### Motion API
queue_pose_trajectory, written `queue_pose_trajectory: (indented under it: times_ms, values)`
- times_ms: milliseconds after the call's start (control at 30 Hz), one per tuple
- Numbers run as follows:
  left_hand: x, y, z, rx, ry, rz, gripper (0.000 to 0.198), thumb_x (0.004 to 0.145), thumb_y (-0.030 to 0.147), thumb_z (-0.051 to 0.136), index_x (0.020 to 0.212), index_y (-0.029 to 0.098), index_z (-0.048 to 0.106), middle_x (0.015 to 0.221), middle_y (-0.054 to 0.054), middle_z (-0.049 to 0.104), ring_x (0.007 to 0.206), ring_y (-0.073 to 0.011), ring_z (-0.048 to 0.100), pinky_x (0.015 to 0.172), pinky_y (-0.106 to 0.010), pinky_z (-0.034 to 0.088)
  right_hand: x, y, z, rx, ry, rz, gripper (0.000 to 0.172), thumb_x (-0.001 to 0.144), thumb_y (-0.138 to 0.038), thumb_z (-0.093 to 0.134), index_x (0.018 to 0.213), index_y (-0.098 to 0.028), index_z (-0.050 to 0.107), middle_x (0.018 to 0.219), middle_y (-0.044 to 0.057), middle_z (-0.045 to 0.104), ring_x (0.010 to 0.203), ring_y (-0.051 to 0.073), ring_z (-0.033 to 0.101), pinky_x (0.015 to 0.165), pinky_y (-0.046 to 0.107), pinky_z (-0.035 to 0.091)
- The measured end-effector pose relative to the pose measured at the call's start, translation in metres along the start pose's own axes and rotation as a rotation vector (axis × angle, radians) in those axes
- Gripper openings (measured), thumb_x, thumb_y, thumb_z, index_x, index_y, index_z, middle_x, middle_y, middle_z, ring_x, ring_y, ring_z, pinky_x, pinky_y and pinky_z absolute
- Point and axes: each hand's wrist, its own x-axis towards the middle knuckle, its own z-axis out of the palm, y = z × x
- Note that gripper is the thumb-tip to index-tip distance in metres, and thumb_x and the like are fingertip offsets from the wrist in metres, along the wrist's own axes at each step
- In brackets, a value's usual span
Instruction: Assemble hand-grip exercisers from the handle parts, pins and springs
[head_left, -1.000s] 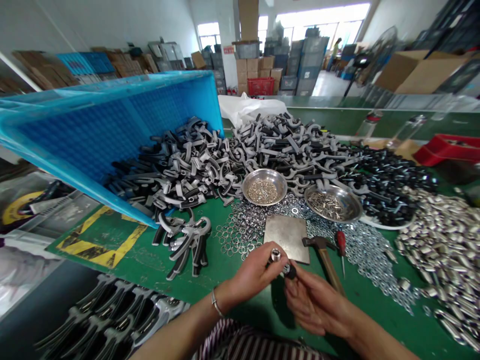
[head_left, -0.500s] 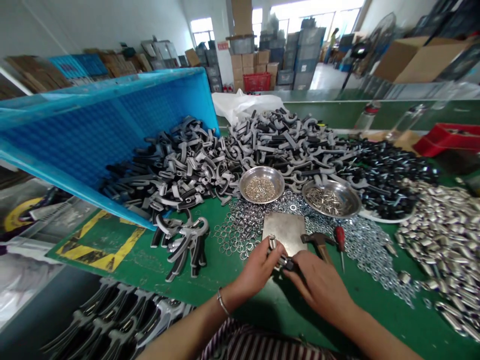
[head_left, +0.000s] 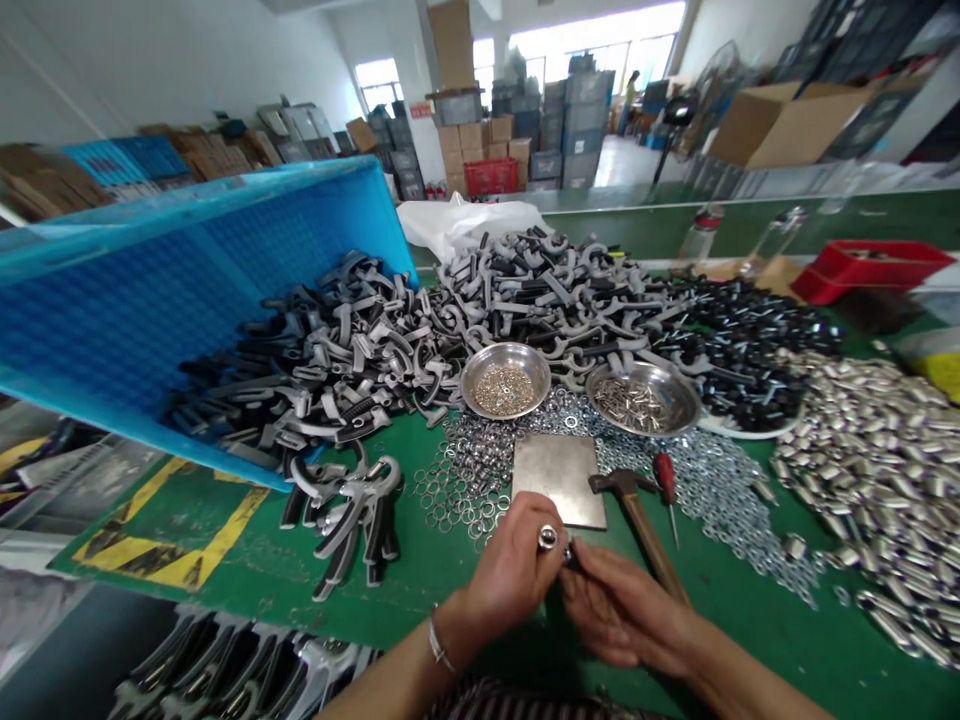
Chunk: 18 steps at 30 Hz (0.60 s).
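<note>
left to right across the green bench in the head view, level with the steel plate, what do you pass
yellow-and-black hazard marking → black-and-grey hand grippers → steel split rings → square steel plate → hammer → red-handled screwdriver → small zinc fittings → silver metal sleeves

Place: factory assembly workshop | Lower middle: long green workbench (head_left: pixel 450 590) heaped with loose washers (head_left: pixel 480 470) and plastic handles (head_left: pixel 540 290) | Upper middle: stacked plastic crates (head_left: pixel 577 120) and cardboard boxes (head_left: pixel 469 140) | Upper right: open carton (head_left: pixel 780 125)

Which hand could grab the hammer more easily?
Probably the right hand: it sits right beside the hammer's wooden handle. The left hand is farther away and is holding a small shiny metal part.
</note>
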Motion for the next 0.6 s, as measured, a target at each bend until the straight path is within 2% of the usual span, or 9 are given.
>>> queue_pose_trajectory:
  times_ms: [67,133,200,300,333,400,467,533,600]
  values:
    - [-0.001,0.000,-0.001,0.022,-0.015,0.007,0.006,0.099,0.019,0.046,0.097,0.019,0.051,0.099,-0.006,0.054,0.096,-0.0165,0.053,0.089,-0.029,0.045,-0.001,-0.003,-0.001,-0.030,0.009,-0.023,0.058,0.094,-0.071,0.028,0.093,-0.019,0.054,0.058,-0.002,0.055,0.035,0.010,0.037,0.036,0.023,0.031]
    - [-0.001,-0.001,0.001,0.035,0.044,-0.097,0.009,0.101,0.019,0.041,0.100,0.019,0.050,0.100,-0.006,0.054,0.097,-0.0167,0.054,0.091,-0.030,0.045,-0.003,-0.006,-0.002,-0.142,0.182,-0.141,0.049,0.089,-0.069,0.048,0.089,-0.020,0.054,0.073,0.003,0.063,0.047,0.010,0.048,0.042,0.022,0.034]
    - [0.002,-0.001,0.005,0.047,0.072,-0.164,0.013,0.102,0.020,0.037,0.101,0.019,0.049,0.100,-0.007,0.054,0.096,-0.0171,0.054,0.092,-0.032,0.044,-0.003,-0.005,-0.002,-0.131,0.257,-0.201,0.046,0.089,-0.066,0.051,0.083,-0.021,0.052,0.072,0.001,0.058,0.049,0.009,0.044,0.044,0.020,0.034]
    - [0.016,-0.004,0.011,0.106,-0.073,-0.145,0.014,0.102,0.023,0.036,0.099,0.019,0.049,0.099,-0.007,0.054,0.095,-0.0180,0.054,0.092,-0.033,0.045,0.000,0.003,-0.008,0.090,0.085,-0.089,0.049,0.097,-0.065,0.029,0.088,-0.022,0.050,0.058,-0.006,0.046,0.039,0.008,0.028,0.037,0.021,0.028]
    - [0.025,-0.007,0.013,0.158,-0.127,-0.150,0.015,0.102,0.024,0.036,0.099,0.018,0.050,0.099,-0.007,0.054,0.094,-0.0186,0.054,0.091,-0.034,0.046,0.002,0.005,-0.011,0.086,0.069,-0.063,0.050,0.098,-0.064,0.025,0.091,-0.022,0.050,0.057,-0.006,0.046,0.038,0.009,0.027,0.037,0.022,0.028]
    - [0.045,-0.019,0.018,0.315,-0.213,-0.177,0.016,0.101,0.025,0.038,0.099,0.017,0.052,0.099,-0.008,0.054,0.096,-0.0207,0.054,0.093,-0.037,0.045,0.004,0.008,-0.022,-0.145,0.185,-0.097,0.047,0.099,-0.060,0.029,0.092,-0.021,0.054,0.062,-0.003,0.054,0.044,0.011,0.040,0.045,0.024,0.036]
    - [0.066,-0.034,0.023,0.498,-0.303,-0.202,0.019,0.099,0.026,0.040,0.096,0.015,0.055,0.100,-0.010,0.056,0.100,-0.0234,0.054,0.095,-0.039,0.044,0.001,0.010,-0.035,-0.488,0.363,-0.180,0.040,0.099,-0.053,0.037,0.091,-0.020,0.058,0.076,0.004,0.064,0.066,0.018,0.058,0.064,0.029,0.046]
    - [0.086,-0.046,0.027,0.648,-0.390,-0.217,0.022,0.096,0.033,0.048,0.095,0.013,0.059,0.104,-0.012,0.057,0.104,-0.0266,0.053,0.096,-0.042,0.043,-0.009,0.013,-0.046,-0.684,0.462,-0.233,0.032,0.100,-0.046,0.040,0.096,-0.022,0.061,0.093,0.007,0.069,0.089,0.023,0.064,0.081,0.034,0.046]
    - [0.108,-0.051,0.031,0.747,-0.399,-0.196,0.033,0.091,0.045,0.057,0.101,0.013,0.061,0.108,-0.013,0.058,0.106,-0.0292,0.052,0.094,-0.044,0.042,-0.026,0.023,-0.054,-0.689,0.457,-0.219,0.032,0.102,-0.043,0.037,0.100,-0.024,0.061,0.099,0.007,0.070,0.093,0.023,0.065,0.084,0.034,0.047]
